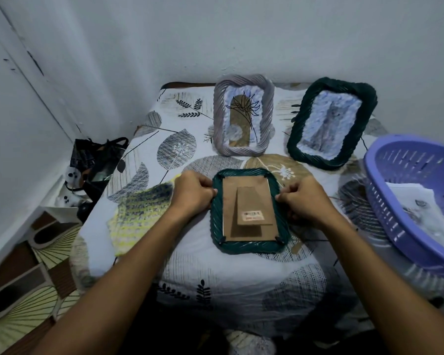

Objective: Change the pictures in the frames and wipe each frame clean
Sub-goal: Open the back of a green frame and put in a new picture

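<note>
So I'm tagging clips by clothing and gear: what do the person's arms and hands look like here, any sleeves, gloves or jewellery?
Both arms are bare from the bottom of the picture to the hands; no sleeve shows. The left hand and right hand wear no gloves. No watch, bracelet or ring is visible. Each forearm is long and slender.

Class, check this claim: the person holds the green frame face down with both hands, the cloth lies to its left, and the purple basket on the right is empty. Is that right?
Not quite. The head view shows the purple basket holds white papers, so it is not empty. The rest stands: the left hand and right hand grip the face-down green frame, and the cloth lies to its left.
</note>
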`<state>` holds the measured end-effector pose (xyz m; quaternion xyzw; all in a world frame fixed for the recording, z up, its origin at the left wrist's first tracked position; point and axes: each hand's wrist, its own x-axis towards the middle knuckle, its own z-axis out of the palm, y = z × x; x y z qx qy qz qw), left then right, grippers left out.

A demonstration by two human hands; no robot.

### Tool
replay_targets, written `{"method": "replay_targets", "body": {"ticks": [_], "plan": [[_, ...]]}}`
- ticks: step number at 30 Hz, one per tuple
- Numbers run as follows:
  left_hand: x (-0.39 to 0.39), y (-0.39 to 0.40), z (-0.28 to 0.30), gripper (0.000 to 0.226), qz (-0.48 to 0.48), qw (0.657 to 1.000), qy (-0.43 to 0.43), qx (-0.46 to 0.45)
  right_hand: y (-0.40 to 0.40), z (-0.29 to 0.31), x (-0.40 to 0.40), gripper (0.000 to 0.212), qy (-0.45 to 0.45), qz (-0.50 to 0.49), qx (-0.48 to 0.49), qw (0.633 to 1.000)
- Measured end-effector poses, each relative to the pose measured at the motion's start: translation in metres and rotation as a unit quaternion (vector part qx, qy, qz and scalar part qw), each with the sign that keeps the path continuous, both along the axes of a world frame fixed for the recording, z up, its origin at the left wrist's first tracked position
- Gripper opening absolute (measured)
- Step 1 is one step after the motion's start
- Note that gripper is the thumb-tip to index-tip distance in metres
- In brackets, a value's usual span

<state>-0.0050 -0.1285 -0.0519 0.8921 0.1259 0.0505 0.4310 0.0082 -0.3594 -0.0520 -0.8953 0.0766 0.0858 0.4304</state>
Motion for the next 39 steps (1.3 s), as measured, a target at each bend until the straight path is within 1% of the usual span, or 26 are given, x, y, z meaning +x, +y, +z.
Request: {"method": "replay_targets", "body": {"ticks": [3, 9, 10, 13, 15, 17, 20, 24, 26, 27, 30, 35, 39], "plan": [[0.0, -0.001, 0.004, 0.007, -0.011, 0.999, -0.012, 0.048, 0.002, 0.002, -0.002, 0.02, -0.011, 0.01, -0.018, 1.0], [0.001, -0.001, 0.003, 0.007, -0.028, 0.995, -0.032, 0.091, 0.002, 0.009, -0.007, 0.023, -0.023, 0.019, -0.044, 0.999], [0.001, -0.001, 0.003, 0.011, -0.031, 0.994, -0.037, 0.093, 0.003, 0.011, -0.008, 0.025, -0.029, 0.022, -0.052, 0.998], [0.0, -0.001, 0.002, 0.036, -0.061, 0.994, -0.034, 0.086, 0.004, 0.014, -0.011, 0.039, -0.061, 0.03, -0.061, 0.996], [-0.006, -0.005, 0.005, 0.051, -0.09, 0.994, -0.025, 0.06, 0.005, 0.015, -0.014, 0.049, -0.074, 0.036, -0.048, 0.995], [-0.012, -0.008, 0.008, 0.058, -0.11, 0.993, -0.018, 0.041, 0.008, 0.017, -0.018, 0.055, -0.077, 0.045, -0.042, 0.995], [-0.017, -0.01, 0.008, 0.054, -0.132, 0.99, -0.016, 0.045, 0.009, 0.014, -0.021, 0.056, -0.066, 0.057, -0.063, 0.994], [-0.022, -0.011, 0.006, 0.049, -0.139, 0.988, -0.034, 0.058, 0.009, 0.01, -0.024, 0.068, -0.054, 0.054, -0.078, 0.994], [-0.024, -0.012, 0.005, 0.043, -0.143, 0.987, -0.044, 0.064, 0.01, 0.011, -0.027, 0.062, -0.052, 0.053, -0.081, 0.994], [-0.025, -0.012, 0.005, 0.043, -0.147, 0.986, -0.049, 0.065, 0.011, 0.012, -0.029, 0.06, -0.055, 0.051, -0.083, 0.994], [-0.025, -0.012, 0.002, 0.048, -0.149, 0.984, -0.063, 0.072, 0.014, 0.015, -0.034, 0.069, -0.066, 0.044, -0.093, 0.992], [-0.026, -0.011, 0.0, 0.054, -0.153, 0.983, -0.059, 0.078, 0.017, 0.016, -0.04, 0.065, -0.078, 0.054, -0.107, 0.99], [-0.027, -0.011, -0.001, 0.056, -0.152, 0.983, -0.057, 0.088, 0.018, 0.018, -0.042, 0.067, -0.078, 0.056, -0.117, 0.989]]}}
